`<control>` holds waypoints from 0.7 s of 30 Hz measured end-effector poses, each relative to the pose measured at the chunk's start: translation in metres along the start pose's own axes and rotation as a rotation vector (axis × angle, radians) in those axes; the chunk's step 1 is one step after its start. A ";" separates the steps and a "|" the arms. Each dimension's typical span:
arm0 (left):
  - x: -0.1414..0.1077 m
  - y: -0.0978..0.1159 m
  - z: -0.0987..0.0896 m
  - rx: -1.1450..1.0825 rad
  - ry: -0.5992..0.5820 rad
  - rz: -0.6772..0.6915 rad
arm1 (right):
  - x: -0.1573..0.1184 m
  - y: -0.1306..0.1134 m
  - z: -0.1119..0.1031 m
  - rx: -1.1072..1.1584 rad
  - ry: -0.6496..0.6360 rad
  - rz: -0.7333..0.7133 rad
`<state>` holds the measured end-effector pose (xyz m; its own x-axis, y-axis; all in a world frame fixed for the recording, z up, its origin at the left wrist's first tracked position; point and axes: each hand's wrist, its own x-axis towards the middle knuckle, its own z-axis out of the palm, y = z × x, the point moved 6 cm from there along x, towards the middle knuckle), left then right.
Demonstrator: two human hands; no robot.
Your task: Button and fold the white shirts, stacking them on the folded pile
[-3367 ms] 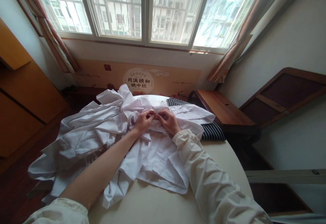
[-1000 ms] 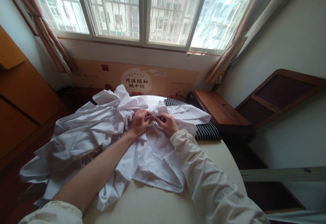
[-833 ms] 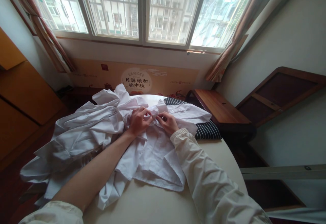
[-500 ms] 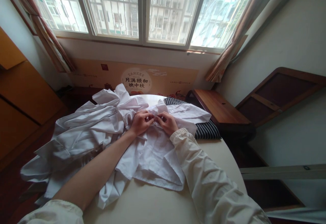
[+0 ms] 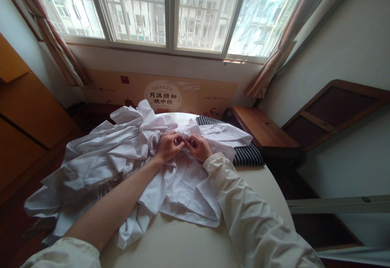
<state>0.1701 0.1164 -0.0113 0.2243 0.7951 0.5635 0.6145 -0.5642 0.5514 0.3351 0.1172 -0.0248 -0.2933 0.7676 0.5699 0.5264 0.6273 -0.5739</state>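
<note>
A white shirt (image 5: 190, 190) lies spread on the round table (image 5: 183, 245), its lower hem towards me. My left hand (image 5: 170, 146) pinches the shirt near its upper middle, thumb and index finger pressed together. Right against it, my right hand (image 5: 198, 147) pinches the same spot from the other side, so the fingertips meet. Whether a button sits between them I cannot tell. One part of the white cloth reaches right, over a black-and-white striped cloth (image 5: 248, 156).
A big heap of crumpled white garments (image 5: 100, 150) covers the table's left side and hangs over its edge. Beyond the table stand a printed cardboard panel (image 5: 195, 89) and, to the right, a wooden side table (image 5: 265, 127). Barred windows (image 5: 137, 11) are behind.
Both hands stay at the same spot on the shirt, fingertips still together. Only the fingers have shifted very slightly.
</note>
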 end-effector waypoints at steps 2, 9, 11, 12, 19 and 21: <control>-0.001 0.002 -0.001 0.044 0.001 0.022 | 0.000 0.001 0.001 0.014 0.000 -0.007; -0.002 0.000 0.001 -0.018 -0.021 0.104 | 0.001 0.011 0.001 0.100 0.058 0.026; -0.002 0.000 0.000 -0.063 -0.020 0.130 | 0.001 0.012 0.000 0.118 0.072 0.031; -0.002 0.000 0.000 -0.088 -0.014 0.139 | 0.001 0.013 -0.001 0.119 0.082 0.033; -0.002 0.010 -0.001 -0.191 -0.039 0.195 | -0.001 0.015 -0.015 0.067 0.293 0.109; -0.004 0.012 0.003 -0.126 -0.092 0.235 | -0.002 0.015 -0.022 0.056 0.364 0.133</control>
<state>0.1787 0.1077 -0.0089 0.4206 0.6531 0.6297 0.4401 -0.7538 0.4880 0.3608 0.1220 -0.0220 0.0824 0.7522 0.6537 0.4934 0.5391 -0.6826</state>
